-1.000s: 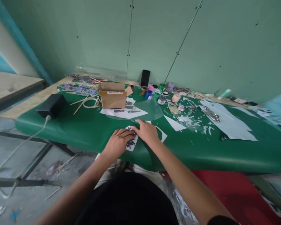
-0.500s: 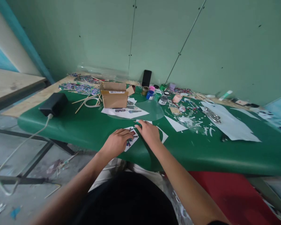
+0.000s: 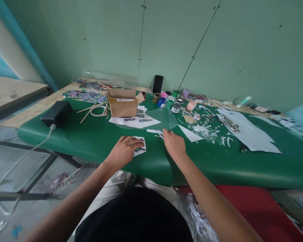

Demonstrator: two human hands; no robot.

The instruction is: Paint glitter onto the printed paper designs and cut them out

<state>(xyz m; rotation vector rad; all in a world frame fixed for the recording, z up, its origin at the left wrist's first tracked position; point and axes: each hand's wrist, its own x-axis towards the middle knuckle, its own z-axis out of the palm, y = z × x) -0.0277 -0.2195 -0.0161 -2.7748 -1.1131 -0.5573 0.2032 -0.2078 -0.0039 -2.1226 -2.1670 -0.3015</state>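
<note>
My left hand (image 3: 123, 150) lies with its fingers stretched flat over a small white paper piece (image 3: 139, 152) printed with dark and coloured patterns, holding it against the green table cover. Part of that piece is hidden under the fingers. To the right, my right hand (image 3: 174, 143) is closed in a pinch just above the cover. Thin white paper scraps (image 3: 159, 135) stick out at its fingertips; the rest of what it holds is hidden. Just beyond those fingertips lies a narrow white paper strip (image 3: 154, 131).
Behind my hands stand a cardboard box (image 3: 123, 108) and a white sheet (image 3: 151, 121) with dark printed shapes. Paint jars (image 3: 162, 102) and a phone (image 3: 158, 84) are by the wall. Paper clippings (image 3: 204, 129) and scissors (image 3: 229, 124) lie right; a black adapter (image 3: 57, 113) sits left.
My right hand has moved right, away from the printed piece, with paper at its fingertips. The larger white offcut beside it no longer shows. My left hand stays on the printed piece, which has turned slightly.
</note>
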